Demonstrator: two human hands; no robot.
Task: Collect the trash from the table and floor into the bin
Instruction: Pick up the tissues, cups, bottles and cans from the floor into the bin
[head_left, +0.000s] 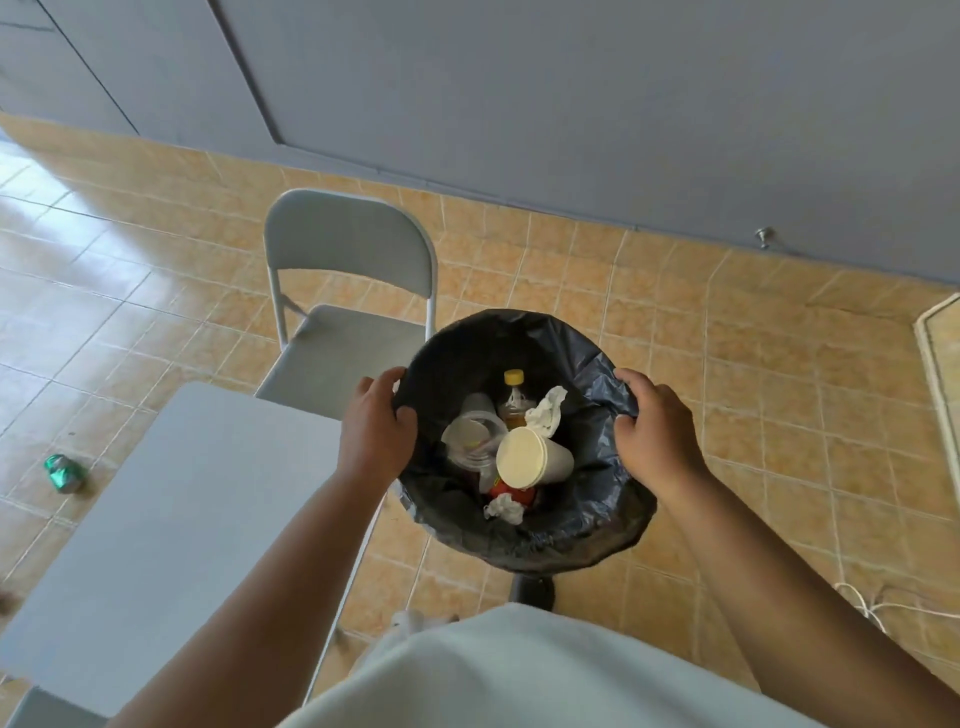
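Note:
A bin (587, 525) lined with a black bag stands in front of me, to the right of the grey table (156, 519). My left hand (376, 428) grips its left rim and my right hand (654, 426) grips its right rim. Inside lie a paper cup (530, 460), a clear plastic cup (470, 434), a bottle with a yellow cap (514, 397), crumpled tissues (545, 410) and a red item (511, 492). A crushed green can (65, 472) lies on the tiled floor at the far left, beyond the table.
A grey folding chair (348, 291) stands behind the table, close to the bin's far left side. A grey wall with a door stopper (763, 236) runs along the back. A white cord (883, 605) trails on the floor at right.

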